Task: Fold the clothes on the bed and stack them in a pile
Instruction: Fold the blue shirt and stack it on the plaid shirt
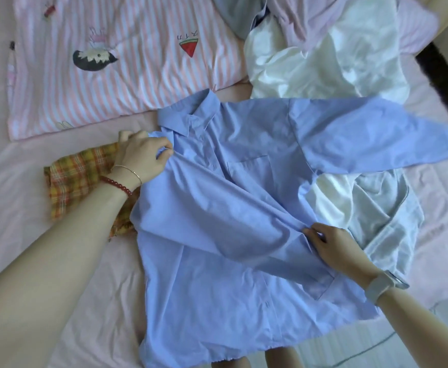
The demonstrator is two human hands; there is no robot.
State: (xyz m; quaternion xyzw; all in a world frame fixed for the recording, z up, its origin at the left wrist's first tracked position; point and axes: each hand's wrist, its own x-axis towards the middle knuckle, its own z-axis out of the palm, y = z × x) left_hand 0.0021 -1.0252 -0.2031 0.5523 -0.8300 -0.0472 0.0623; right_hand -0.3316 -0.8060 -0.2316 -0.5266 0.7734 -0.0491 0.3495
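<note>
So we've got the light blue button-up shirt spread front-up across the middle of the bed, collar toward the far side and hem hanging right at the near edge of the mattress. Our left hand has its fingers bunched into the fabric at the shoulder just beside the collar, clenched on the shirt. Our right hand pinches the cuff end of the sleeve that's been laid diagonally across the chest, so both hands are grasping the same shirt. The other sleeve sticks out to the right, lying over the messy heap there.

Room-wise: the left side of the pink sheet is mostly bare, apart from a yellow-and-orange plaid garment that sits partly tucked under our left wrist and the shirt's edge. Beyond that, a pink-and-white striped pillow with cartoon prints sits against the far side, just clear of the collar. The right side is crowded: a cream-white garment and a pale lilac one are crumpled in the far right corner, and a pale grey-green shirt lies rumpled just beside our right hand, touching the blue shirt. The bed's right edge shows as a dark strip past the heap.

No bins or baskets in view, just loose clothes.
</note>
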